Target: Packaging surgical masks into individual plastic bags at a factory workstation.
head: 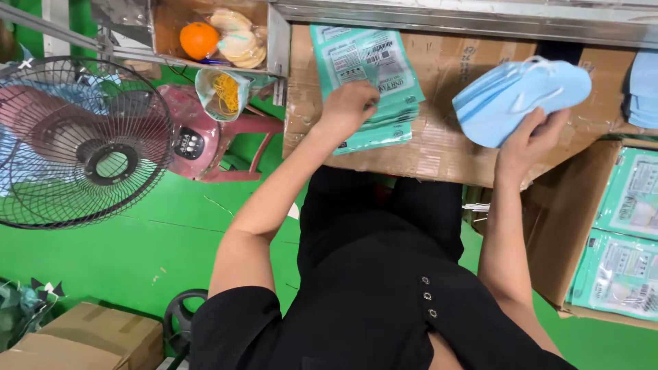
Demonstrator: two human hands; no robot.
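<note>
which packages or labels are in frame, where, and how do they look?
Teal pouch stack: on the cardboard work surface, under the left hand; flat rectangles, white printed panels.
Filled teal packs: in the open carton at right; flat, glossy.
Small dark panel: on the pink device at left.

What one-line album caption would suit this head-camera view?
Left hand on a stack of teal packets, right hand holding blue face masks over a cardboard-covered table.

A bright green floor (137,253) spreads around a wire-caged fan (75,140), with a pink plastic chair (212,147) just beside the fan and a closed cardboard box (89,336) below it.
</note>
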